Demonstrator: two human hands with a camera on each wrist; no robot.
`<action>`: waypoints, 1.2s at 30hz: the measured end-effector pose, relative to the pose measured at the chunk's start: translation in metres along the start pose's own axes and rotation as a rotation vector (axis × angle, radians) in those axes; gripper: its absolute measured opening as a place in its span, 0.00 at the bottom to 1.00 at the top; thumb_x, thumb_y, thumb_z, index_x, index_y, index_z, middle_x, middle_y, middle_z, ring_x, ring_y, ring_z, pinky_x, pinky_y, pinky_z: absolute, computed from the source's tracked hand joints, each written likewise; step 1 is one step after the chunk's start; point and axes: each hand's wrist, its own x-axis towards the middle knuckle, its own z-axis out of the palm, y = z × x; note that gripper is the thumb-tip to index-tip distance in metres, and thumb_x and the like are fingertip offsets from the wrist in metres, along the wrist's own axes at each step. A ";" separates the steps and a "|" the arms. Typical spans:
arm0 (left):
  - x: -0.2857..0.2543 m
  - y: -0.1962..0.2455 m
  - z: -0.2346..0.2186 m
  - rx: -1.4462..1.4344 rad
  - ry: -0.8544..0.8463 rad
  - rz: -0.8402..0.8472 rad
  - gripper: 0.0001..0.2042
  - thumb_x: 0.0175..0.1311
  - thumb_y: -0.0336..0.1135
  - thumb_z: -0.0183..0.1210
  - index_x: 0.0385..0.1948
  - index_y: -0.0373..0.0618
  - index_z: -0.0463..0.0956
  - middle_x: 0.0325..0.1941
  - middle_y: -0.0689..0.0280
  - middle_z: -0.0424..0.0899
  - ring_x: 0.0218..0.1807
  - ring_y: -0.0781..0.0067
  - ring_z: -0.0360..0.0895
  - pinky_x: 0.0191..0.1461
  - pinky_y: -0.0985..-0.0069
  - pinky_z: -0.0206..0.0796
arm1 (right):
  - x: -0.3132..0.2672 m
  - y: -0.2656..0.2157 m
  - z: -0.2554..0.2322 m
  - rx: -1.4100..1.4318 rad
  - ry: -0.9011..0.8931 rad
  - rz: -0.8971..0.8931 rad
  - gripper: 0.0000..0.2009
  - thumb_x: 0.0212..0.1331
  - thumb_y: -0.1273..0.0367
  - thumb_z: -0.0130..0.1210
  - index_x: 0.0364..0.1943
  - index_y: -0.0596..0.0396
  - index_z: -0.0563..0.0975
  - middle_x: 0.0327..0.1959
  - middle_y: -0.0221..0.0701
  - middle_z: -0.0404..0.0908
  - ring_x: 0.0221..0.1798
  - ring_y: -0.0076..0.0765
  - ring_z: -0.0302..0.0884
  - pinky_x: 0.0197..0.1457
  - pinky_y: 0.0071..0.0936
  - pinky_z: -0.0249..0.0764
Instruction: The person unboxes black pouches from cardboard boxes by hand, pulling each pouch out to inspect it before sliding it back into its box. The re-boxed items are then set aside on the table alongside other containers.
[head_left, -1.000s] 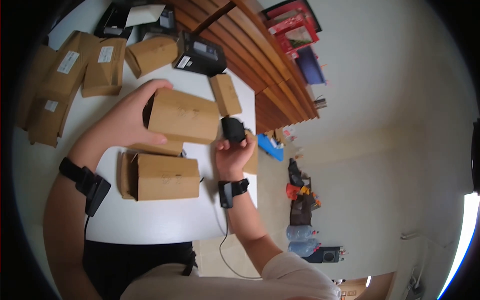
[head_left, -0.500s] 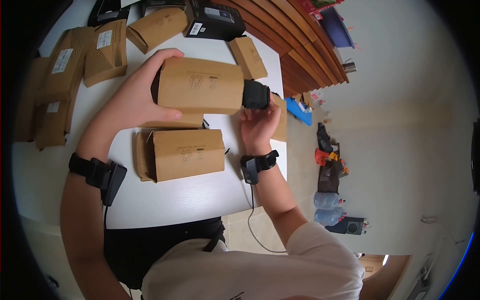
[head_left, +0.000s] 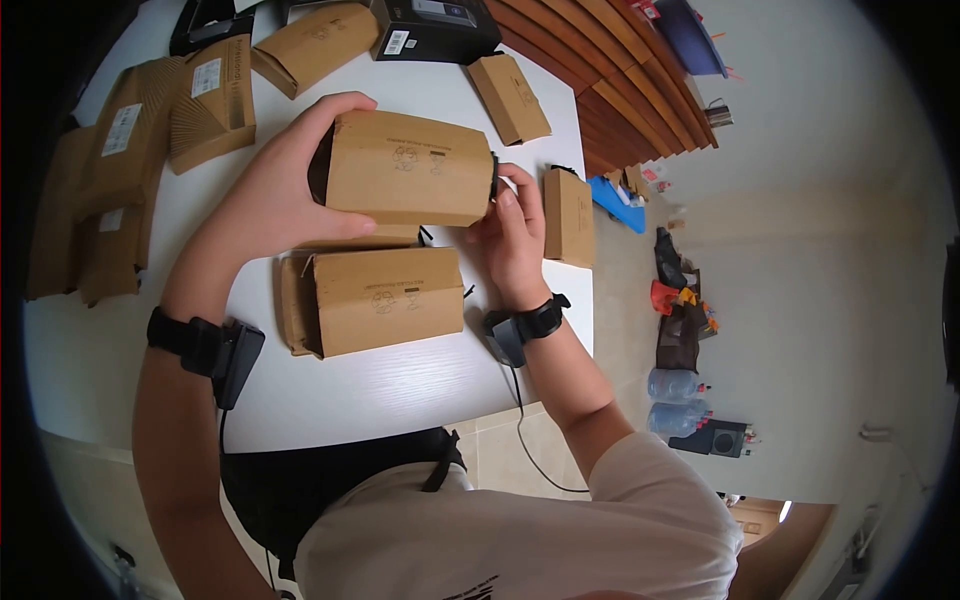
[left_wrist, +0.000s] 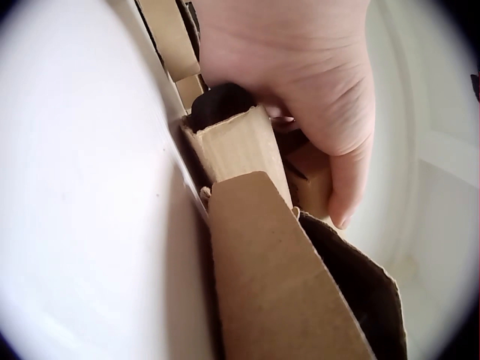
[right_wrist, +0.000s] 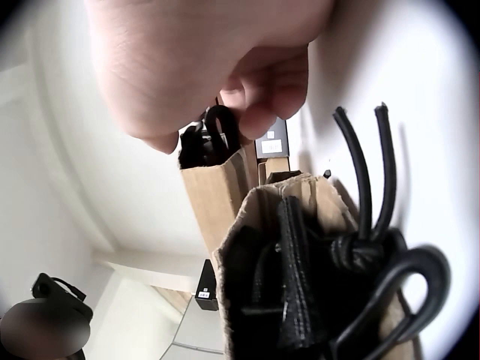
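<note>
My left hand [head_left: 285, 195] grips a brown cardboard box [head_left: 415, 165] around its left end, thumb on the near side and fingers over the far side. At the box's right end, a black case [head_left: 495, 178] shows only as a thin dark edge, the rest hidden inside. My right hand [head_left: 515, 245] has its curled fingers and thumb at that edge. In the right wrist view, a black cord loop [right_wrist: 219, 127] sticks out between them. Closer to me lies a second brown box [head_left: 390, 300], filled with a black stitched item [right_wrist: 296, 277] with knotted cords.
Another brown box [head_left: 360, 238] is partly hidden under the held one. Small brown boxes [head_left: 508, 98] [head_left: 569, 215] lie at the right. Labelled brown boxes [head_left: 120, 130] crowd the left, and a black box [head_left: 437, 30] stands at the back. The white table [head_left: 400, 395] ends at the right.
My right hand has brought the black case left to the box's end, and it has slid in almost fully. My left hand keeps holding the box. The head view has shifted.
</note>
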 end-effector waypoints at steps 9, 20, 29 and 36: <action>-0.004 0.007 0.002 0.008 0.006 0.039 0.50 0.36 0.26 0.75 0.70 0.50 0.59 0.65 0.51 0.71 0.67 0.54 0.68 0.71 0.67 0.60 | -0.002 -0.006 0.008 -0.019 -0.251 0.037 0.39 0.65 0.62 0.60 0.73 0.49 0.48 0.66 0.44 0.66 0.69 0.39 0.62 0.72 0.39 0.60; -0.002 0.003 0.006 0.065 -0.052 0.088 0.45 0.39 0.26 0.73 0.67 0.47 0.63 0.64 0.58 0.71 0.67 0.57 0.68 0.71 0.66 0.60 | -0.002 0.002 0.007 -0.143 -0.282 -0.077 0.37 0.74 0.56 0.45 0.76 0.60 0.43 0.75 0.45 0.54 0.76 0.41 0.54 0.77 0.37 0.49; 0.000 0.002 0.003 -0.011 -0.123 0.020 0.44 0.36 0.23 0.69 0.66 0.44 0.65 0.63 0.62 0.72 0.68 0.65 0.66 0.74 0.70 0.55 | 0.006 -0.002 -0.002 0.170 -0.040 0.175 0.12 0.74 0.65 0.46 0.56 0.52 0.69 0.36 0.28 0.78 0.30 0.22 0.74 0.31 0.21 0.72; 0.000 0.001 0.007 0.028 -0.068 0.042 0.42 0.38 0.26 0.72 0.65 0.46 0.67 0.63 0.60 0.73 0.67 0.62 0.68 0.72 0.68 0.59 | 0.009 -0.004 0.000 0.178 0.083 0.161 0.08 0.71 0.68 0.50 0.48 0.55 0.70 0.33 0.29 0.80 0.23 0.23 0.73 0.24 0.21 0.69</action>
